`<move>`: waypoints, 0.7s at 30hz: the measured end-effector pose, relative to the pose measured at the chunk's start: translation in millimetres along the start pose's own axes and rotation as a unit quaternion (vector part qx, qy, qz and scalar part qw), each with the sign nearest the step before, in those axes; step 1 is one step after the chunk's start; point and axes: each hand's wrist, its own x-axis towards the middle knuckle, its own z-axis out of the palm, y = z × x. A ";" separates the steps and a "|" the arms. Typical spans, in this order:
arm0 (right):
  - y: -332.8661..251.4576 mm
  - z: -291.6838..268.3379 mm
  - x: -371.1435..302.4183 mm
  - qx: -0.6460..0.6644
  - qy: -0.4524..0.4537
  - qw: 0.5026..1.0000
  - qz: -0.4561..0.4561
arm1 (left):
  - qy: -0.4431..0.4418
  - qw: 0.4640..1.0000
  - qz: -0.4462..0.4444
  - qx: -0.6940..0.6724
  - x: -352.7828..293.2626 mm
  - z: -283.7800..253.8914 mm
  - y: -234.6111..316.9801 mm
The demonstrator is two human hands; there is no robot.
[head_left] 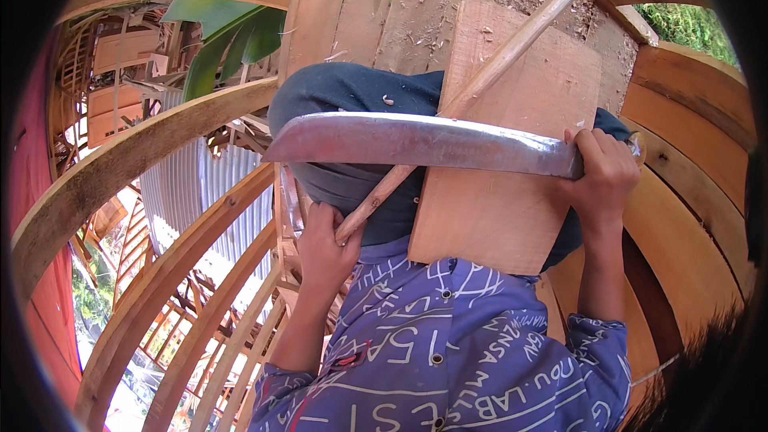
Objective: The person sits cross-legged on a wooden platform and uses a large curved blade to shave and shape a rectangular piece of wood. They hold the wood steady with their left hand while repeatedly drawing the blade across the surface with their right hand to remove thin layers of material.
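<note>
My right hand (pixel 600 164) is closed round the handle of a machete (pixel 424 141), whose broad steel blade reaches leftward across my lap. Most of the handle is hidden in my fist. A long pale wooden stick (pixel 510 54) slants from lower left to upper right, passing under the blade. My left hand (pixel 329 234) grips the stick's near end. Beneath the stick, a flat wooden board (pixel 500 212) rests on my lap, against my shirt.
Wood shavings lie scattered on the plank floor (pixel 376 12) ahead. Curved wooden rails (pixel 160 120) rise at the left, with corrugated metal sheeting (pixel 200 192) below. Slatted wooden boards (pixel 680 136) stand close on the right. A large green leaf (pixel 228 28) hangs at the upper left.
</note>
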 end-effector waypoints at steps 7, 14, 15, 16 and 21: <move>39.6 -12.3 -5.1 -0.096 0.046 0.982 0.153 | 0.013 1.000 0.005 -0.015 -1.6 2.0 -2.4; 19.3 -10.5 -7.9 0.002 0.055 0.987 0.151 | -0.016 1.000 -0.013 -0.013 -2.4 -0.4 -0.7; 5.2 -4.3 -5.9 0.024 0.023 0.993 0.113 | -0.009 1.000 -0.015 -0.013 -3.2 -0.1 -0.6; -8.6 -0.5 -3.6 0.042 -0.010 0.996 0.076 | -0.004 1.000 -0.015 -0.015 -2.7 0.4 -0.1; -24.2 13.7 16.4 0.054 0.002 0.998 0.022 | -0.014 1.000 -0.017 -0.009 -0.5 -2.5 -1.4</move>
